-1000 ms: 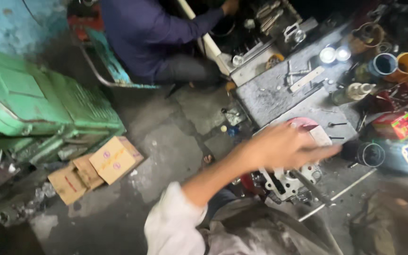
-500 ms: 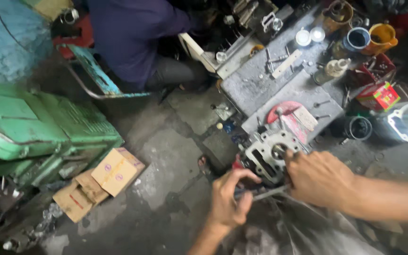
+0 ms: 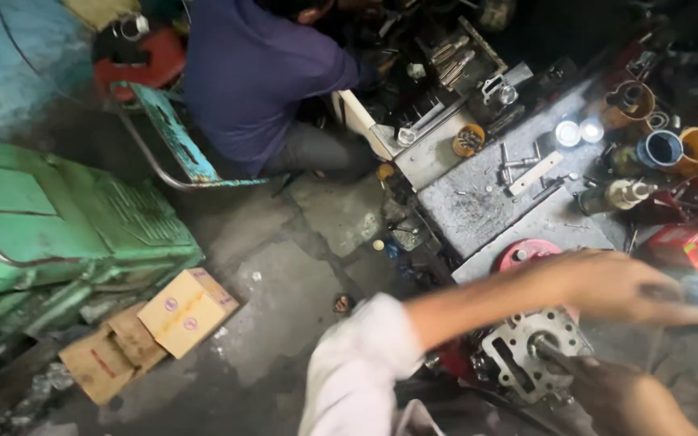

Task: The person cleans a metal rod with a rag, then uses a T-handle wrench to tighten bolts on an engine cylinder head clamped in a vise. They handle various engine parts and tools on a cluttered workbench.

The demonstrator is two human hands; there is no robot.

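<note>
My left hand (image 3: 616,287) reaches right across the grey metal engine casting (image 3: 527,355) near my knees, grip blurred, so I cannot tell its state. My right hand (image 3: 620,396) pinches a dark rod (image 3: 549,353) seated in the casting's bore; work looks midway.

boxes (image 3: 151,333) left of engine part (image 3: 527,355).

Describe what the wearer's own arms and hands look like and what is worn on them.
Both hands are bare: no gloves, rings or watch show. The left hand leads a forearm bare up to a white sleeve bunched near the elbow. The right hand shows at the bottom edge only; its sleeve is out of view.
</note>
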